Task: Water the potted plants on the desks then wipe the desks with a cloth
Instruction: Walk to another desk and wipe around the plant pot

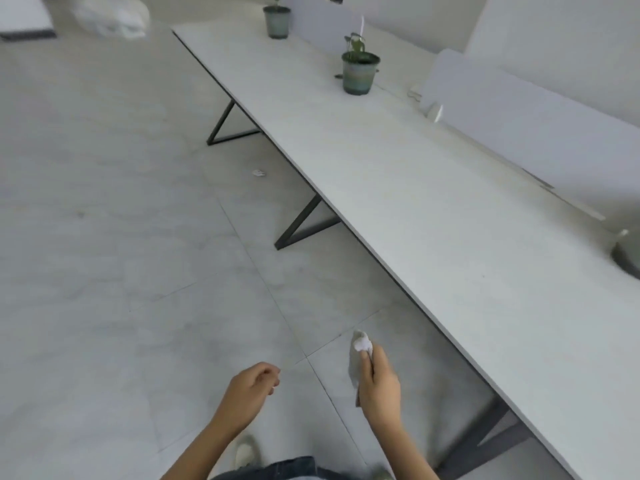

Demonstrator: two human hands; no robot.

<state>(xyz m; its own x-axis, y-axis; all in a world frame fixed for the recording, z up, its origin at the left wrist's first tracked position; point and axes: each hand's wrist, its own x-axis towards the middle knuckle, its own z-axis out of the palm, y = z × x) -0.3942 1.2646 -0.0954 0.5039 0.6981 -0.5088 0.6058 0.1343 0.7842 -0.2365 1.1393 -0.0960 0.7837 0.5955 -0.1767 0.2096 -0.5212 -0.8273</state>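
A long white desk [398,188] runs from the upper middle to the lower right. Two small green potted plants stand on it: the nearer pot [358,72] by the divider and the farther pot [276,21] near the desk's far end. My right hand [379,386] hangs over the floor, left of the desk's front edge, and grips a crumpled grey-white cloth [358,355]. My left hand [251,389] is beside it, fingers loosely curled, holding nothing.
Grey divider panels [519,119] line the desk's back edge. A dark round object [627,259] is cut off at the right edge. Black angled desk legs [301,220] stand on the tiled floor. A scrap of paper [258,173] and a white bag [110,15] lie on the floor.
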